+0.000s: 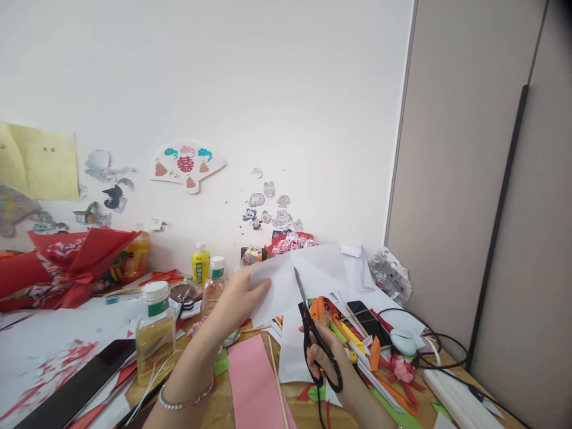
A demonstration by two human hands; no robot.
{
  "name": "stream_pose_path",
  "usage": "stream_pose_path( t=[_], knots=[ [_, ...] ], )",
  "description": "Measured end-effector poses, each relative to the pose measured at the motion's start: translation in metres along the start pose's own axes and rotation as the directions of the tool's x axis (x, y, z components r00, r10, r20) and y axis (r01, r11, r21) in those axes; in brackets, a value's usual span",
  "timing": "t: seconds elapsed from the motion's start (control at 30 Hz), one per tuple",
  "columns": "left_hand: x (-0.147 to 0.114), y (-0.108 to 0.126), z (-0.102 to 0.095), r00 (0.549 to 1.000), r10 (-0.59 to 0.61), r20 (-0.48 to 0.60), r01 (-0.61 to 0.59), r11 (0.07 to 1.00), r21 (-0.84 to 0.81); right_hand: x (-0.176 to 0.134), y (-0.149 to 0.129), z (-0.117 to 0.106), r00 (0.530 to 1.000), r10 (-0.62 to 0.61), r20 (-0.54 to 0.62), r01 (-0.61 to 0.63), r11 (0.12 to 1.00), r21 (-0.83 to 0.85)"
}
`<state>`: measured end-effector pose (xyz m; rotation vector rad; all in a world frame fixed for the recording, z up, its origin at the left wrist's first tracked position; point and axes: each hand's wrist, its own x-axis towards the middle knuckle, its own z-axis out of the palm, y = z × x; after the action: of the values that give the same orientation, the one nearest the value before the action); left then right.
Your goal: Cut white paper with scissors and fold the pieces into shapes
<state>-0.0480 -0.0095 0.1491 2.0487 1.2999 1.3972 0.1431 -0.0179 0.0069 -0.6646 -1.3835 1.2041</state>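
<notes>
A large sheet of white paper (313, 268) is held up by my left hand (241, 301), with the thumb pressed on its near face at the left edge. My right hand (328, 351) grips black-handled scissors (306, 310), its fingers in the loops. The blades point up in front of the paper and look closed or nearly so; I cannot tell whether they touch it. Below my hands lie a pink paper sheet (252, 381) and a thin wooden stick (277, 375). Another white sheet (295, 351) rests behind the scissors.
At left stand a clear bottle of yellowish liquid (155, 339) and a red-wrapped bouquet (75, 262). Coloured paper strips (357, 339), a phone (369, 322), a white mouse (403, 341), black cable and a white power strip (460, 399) crowd the right. A wall stands behind.
</notes>
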Motion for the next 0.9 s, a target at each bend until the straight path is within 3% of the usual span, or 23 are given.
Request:
stream_pose_path(
  t=[0.47, 0.9],
  knots=[
    [-0.0006, -0.0012, -0.0001, 0.998, -0.028, 0.051, 0.03, 0.999, -0.033, 0.0006, 0.0001, -0.0001, 0.999, -0.044, -0.007, 0.044, 0.999, 0.021],
    [0.0005, -0.0018, 0.001, 0.994, -0.047, 0.097, 0.051, 0.998, -0.034, -0.0001, 0.0024, 0.0003, 0.999, 0.004, -0.047, -0.003, 1.0, 0.023]
  ],
)
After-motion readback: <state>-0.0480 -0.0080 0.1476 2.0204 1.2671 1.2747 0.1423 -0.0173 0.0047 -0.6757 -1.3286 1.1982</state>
